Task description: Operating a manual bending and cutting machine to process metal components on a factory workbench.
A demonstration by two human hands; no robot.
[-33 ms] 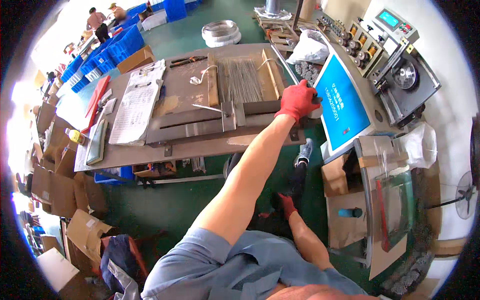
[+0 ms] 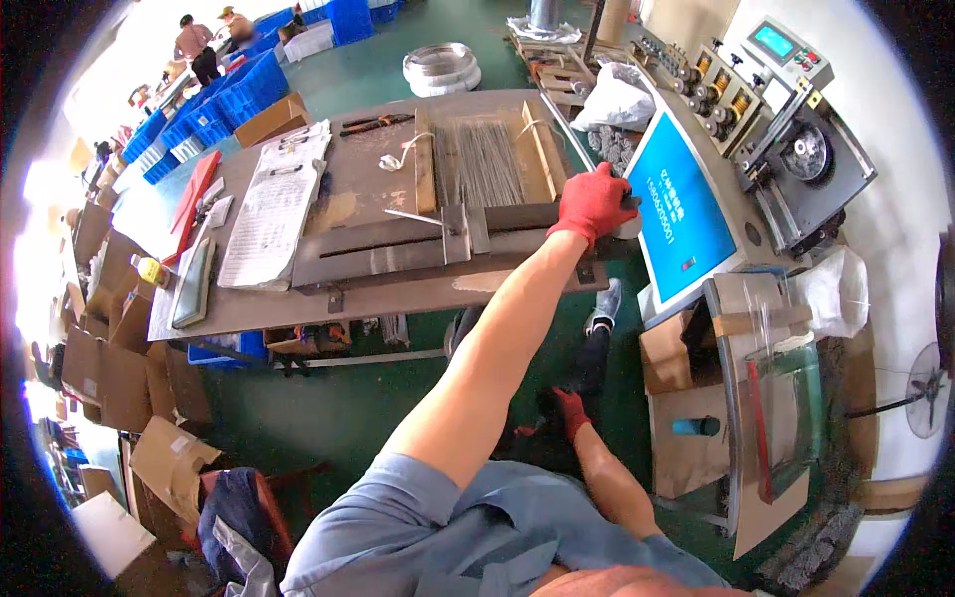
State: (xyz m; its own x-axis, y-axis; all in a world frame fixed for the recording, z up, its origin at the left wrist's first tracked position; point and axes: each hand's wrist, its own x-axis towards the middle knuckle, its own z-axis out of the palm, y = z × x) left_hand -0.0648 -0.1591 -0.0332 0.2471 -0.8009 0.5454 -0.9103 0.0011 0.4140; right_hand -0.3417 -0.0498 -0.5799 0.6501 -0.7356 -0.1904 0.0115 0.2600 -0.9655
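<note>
My left hand [image 2: 594, 204], in a red glove, reaches across to the right end of a brown worktable [image 2: 398, 298]. It is closed over the right end of a long dark metal bar [image 2: 398, 244] fixed along the table, next to a small pale round part [image 2: 631, 223]. Behind the bar, a bundle of thin grey wires [image 2: 482, 164] lies between two wooden slats. My right hand [image 2: 571, 412], also in a red glove, hangs low beside my leg with loose fingers and nothing in it.
A blue-fronted machine [image 2: 681, 214] with a control panel [image 2: 786, 50] stands right of the table. Papers [image 2: 274, 204], pliers [image 2: 373, 123] and a red tool [image 2: 194, 194] lie on the table. Cardboard boxes [image 2: 109, 368] crowd the left. Blue crates [image 2: 234, 90] and two people stand far back.
</note>
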